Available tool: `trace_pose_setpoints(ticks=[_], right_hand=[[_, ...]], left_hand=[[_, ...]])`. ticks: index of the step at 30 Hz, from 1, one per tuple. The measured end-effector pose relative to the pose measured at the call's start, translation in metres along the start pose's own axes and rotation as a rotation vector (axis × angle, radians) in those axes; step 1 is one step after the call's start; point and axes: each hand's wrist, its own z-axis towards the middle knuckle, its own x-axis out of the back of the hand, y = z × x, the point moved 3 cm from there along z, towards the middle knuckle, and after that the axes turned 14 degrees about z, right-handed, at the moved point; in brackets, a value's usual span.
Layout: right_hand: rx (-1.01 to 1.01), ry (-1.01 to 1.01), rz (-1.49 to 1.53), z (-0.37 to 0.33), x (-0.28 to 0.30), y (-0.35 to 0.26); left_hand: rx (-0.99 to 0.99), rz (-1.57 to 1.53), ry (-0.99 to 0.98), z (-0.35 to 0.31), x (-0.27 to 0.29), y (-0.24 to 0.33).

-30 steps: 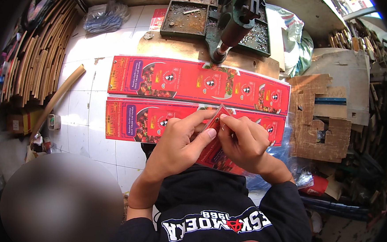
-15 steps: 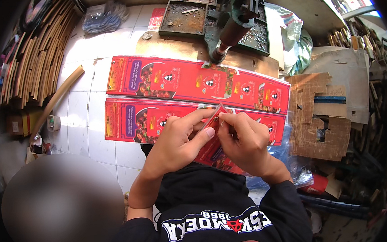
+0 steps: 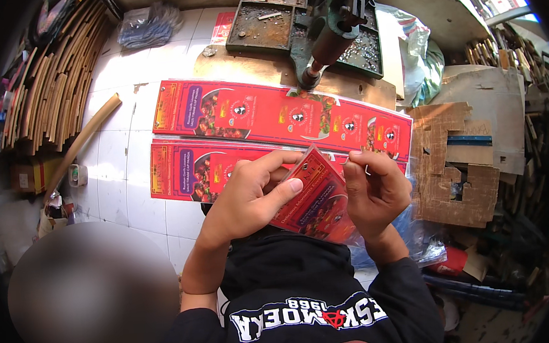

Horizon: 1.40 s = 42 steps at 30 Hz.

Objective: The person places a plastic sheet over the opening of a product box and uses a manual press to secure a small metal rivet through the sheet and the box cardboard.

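Observation:
My left hand grips the edge of a red printed sheet in a clear plastic cover, thumb on top. The sheet is tilted toward me, and a small round eyelet shows near its top corner. Just right of the sheet, my right hand is raised with thumb and forefinger pinched together. A tiny thin piece seems to be between those fingertips, too small to name. Beneath both hands lies a stack of long red printed strips; a second stack of strips lies just beyond it.
A dark green hand press stands beyond the strips, with trays of small metal parts. Cut cardboard lies to the right. At left are stacked boards and a curved cardboard strip. A blurred round shape covers the lower left.
My right hand has moved right, away from the sheet's top corner, leaving the eyelet and more of the print uncovered. My left hand keeps its grip, nearly in place.

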Motion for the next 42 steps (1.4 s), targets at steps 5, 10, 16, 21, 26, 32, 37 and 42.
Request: trace_pose_setpoints(ticks=[5,10,16,21,26,32,37,42], right_hand=[[-0.356,-0.085,0.145,0.009,0.018,0.019],[-0.545,-0.438,0.378,0.002,0.023,0.043],[-0.862,-0.645,0.525,-0.011,0.033,0.035],[-0.859,-0.723,0.57,-0.008,0.032,0.021],[-0.711,-0.827,0.713,-0.008,0.032,0.014],[-0.716,-0.523,1.143,-0.018,0.001,0.018],[-0.644,-0.209,1.128,-0.032,-0.029,0.012],[-0.534,0.084,1.004,-0.042,-0.036,0.008]], left_hand=[[0.042,-0.125,-0.033,0.0,0.01,-0.011],[0.036,-0.182,-0.056,0.002,0.025,-0.015],[0.006,-0.209,-0.073,0.007,0.032,-0.016],[-0.063,-0.115,-0.04,0.01,0.04,-0.031],[-0.208,0.0,0.03,0.011,0.045,-0.026],[-0.589,-0.091,0.038,0.023,0.037,-0.032],[-0.681,-0.045,0.241,0.032,0.021,-0.037],[-0.562,-0.02,0.46,0.016,0.008,-0.048]])
